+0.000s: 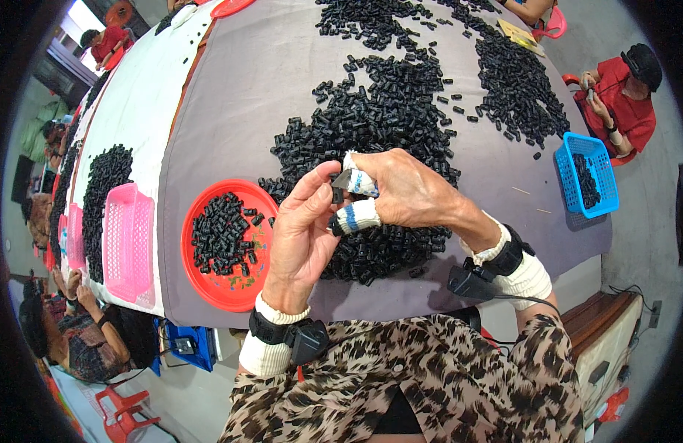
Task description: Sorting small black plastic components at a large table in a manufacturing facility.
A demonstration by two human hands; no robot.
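The left hand (301,232) pinches a small black piece (337,195) between thumb and fingertips. Facing it, the right hand (411,190), white wraps on its thumb and finger, curls around a grey blade-like piece (343,179), mostly hidden, close against the black one. Beneath and beyond both hands spreads a heap of black pieces (371,111). Just left of the left hand sits a red tray (190,275) of similar pieces; well right of the right hand, a blue basket (594,213).
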